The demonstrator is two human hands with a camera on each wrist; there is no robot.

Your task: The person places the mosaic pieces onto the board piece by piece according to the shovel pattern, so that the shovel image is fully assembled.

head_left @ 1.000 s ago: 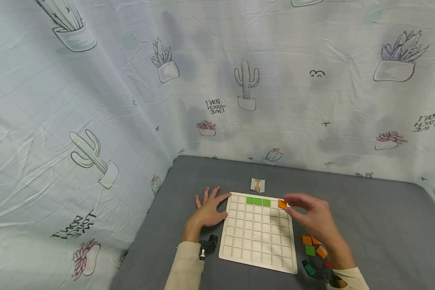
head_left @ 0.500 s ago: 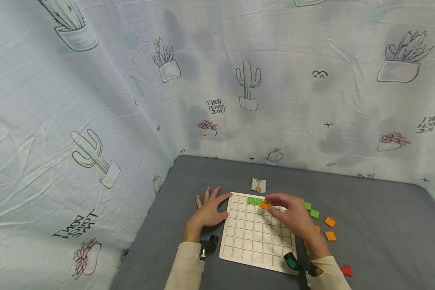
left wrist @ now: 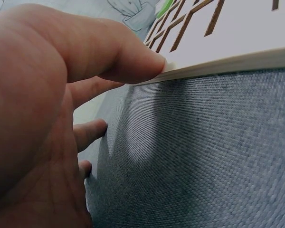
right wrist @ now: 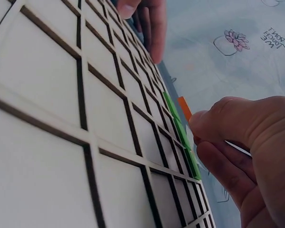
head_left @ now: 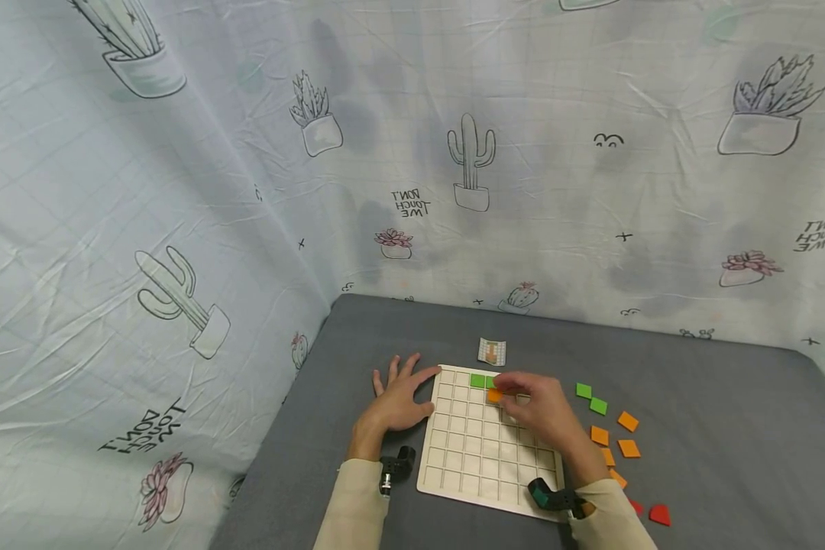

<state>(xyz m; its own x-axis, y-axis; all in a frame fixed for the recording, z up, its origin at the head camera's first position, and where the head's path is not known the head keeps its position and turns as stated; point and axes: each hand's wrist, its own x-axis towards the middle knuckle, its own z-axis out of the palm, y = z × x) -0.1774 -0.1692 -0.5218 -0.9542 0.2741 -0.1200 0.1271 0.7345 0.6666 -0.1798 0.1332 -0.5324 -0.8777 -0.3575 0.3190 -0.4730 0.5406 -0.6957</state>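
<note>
My right hand (head_left: 539, 409) pinches an orange square tile (head_left: 494, 396) between thumb and fingers, over the second row of a pale wooden grid board (head_left: 477, 466). In the right wrist view the orange tile (right wrist: 184, 108) shows tilted beside a row of green tiles (right wrist: 180, 130) set in the board's far row. The hand covers part of that row in the head view. My left hand (head_left: 399, 401) lies at the board's left side with fingers spread. Its thumb touches the board's edge (left wrist: 218, 66) in the left wrist view, and the other fingers reach down to the grey cloth.
Loose green tiles (head_left: 583, 390), several orange tiles (head_left: 629, 448) and red pieces (head_left: 659, 515) lie right of the board. A small printed card (head_left: 492, 352) with a grid pattern sits behind it. A cactus-print curtain (head_left: 557, 191) hangs beyond the grey table (head_left: 715, 428).
My right hand has carried the orange tile leftward from the board's far right corner to just below the green row. The left hand has stayed in place.
</note>
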